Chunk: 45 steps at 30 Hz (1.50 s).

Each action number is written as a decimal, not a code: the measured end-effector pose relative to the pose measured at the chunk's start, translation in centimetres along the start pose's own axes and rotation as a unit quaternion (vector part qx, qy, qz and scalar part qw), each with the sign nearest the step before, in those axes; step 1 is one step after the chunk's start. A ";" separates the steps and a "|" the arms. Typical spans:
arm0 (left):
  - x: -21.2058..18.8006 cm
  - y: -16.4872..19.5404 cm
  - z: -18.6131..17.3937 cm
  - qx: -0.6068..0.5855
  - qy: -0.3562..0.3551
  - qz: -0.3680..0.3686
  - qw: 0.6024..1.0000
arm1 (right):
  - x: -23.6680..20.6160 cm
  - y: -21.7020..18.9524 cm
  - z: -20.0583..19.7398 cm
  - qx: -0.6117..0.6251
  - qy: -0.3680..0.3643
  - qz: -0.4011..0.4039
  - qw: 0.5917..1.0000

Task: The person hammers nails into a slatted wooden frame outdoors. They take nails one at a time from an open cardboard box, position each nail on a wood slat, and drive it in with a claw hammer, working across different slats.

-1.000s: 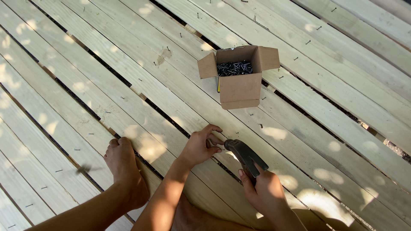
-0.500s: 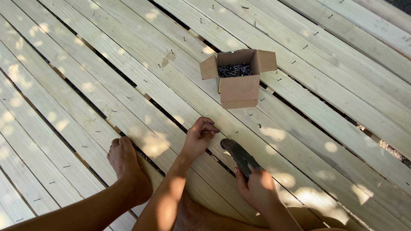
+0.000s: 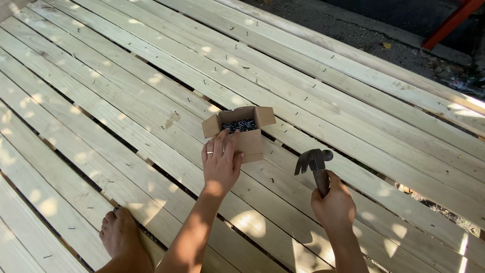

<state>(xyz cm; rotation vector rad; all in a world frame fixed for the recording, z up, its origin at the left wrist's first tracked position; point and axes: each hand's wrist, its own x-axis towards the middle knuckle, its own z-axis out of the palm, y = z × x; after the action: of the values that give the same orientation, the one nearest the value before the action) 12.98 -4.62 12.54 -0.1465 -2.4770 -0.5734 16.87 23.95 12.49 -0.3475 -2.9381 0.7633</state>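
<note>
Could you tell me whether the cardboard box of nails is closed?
No, the cardboard box has its flaps open, with dark nails visible inside.

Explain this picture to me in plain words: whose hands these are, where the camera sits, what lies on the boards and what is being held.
There is no machine here, only a person working with bare hands. The one picture comes from a camera worn on that person's head, looking down, so you see their own arms reaching forward.

The surface is a deck of pale wooden planks with dark gaps between them, dappled with sunlight. A few loose nails lie scattered on it.

The left hand, with a ring on one finger, reaches to a small open cardboard box and its fingertips are at the rim. The box holds dark nails.

The right hand grips the handle of a claw hammer, head pointing up and away.

At the lower left, the person's bare foot rests on a plank.
</note>
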 end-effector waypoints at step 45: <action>-5.1 31.2 22.1 -0.445 -0.402 0.149 0.786 | -14.4 33.2 -8.2 -0.077 0.204 0.254 0.942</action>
<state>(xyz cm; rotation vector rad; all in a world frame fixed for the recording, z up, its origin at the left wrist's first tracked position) 12.78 33.20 4.93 -1.3762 -2.5665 -1.7838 38.57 52.53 3.06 -1.1545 -2.5286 0.4242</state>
